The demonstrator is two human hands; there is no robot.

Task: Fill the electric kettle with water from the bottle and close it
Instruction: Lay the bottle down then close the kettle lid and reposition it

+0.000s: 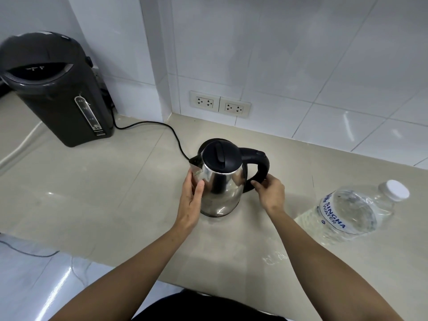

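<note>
A steel electric kettle [220,188] with a black lid, shut, and a black handle stands upright in the middle of the beige counter [115,193]. My left hand [192,205] is flat against the kettle's left side, just under the spout. My right hand [269,193] grips the lower part of the black handle on the right. A large clear water bottle [352,209] with a white cap on stands to the right of the kettle, apart from both hands. Its label reads Singha Water.
A dark grey hot-water dispenser [58,89] stands at the back left. A black cord [162,126] runs across the counter to the kettle's base. Two wall sockets [220,104] sit in the tiled wall behind. The counter's front edge is near my body.
</note>
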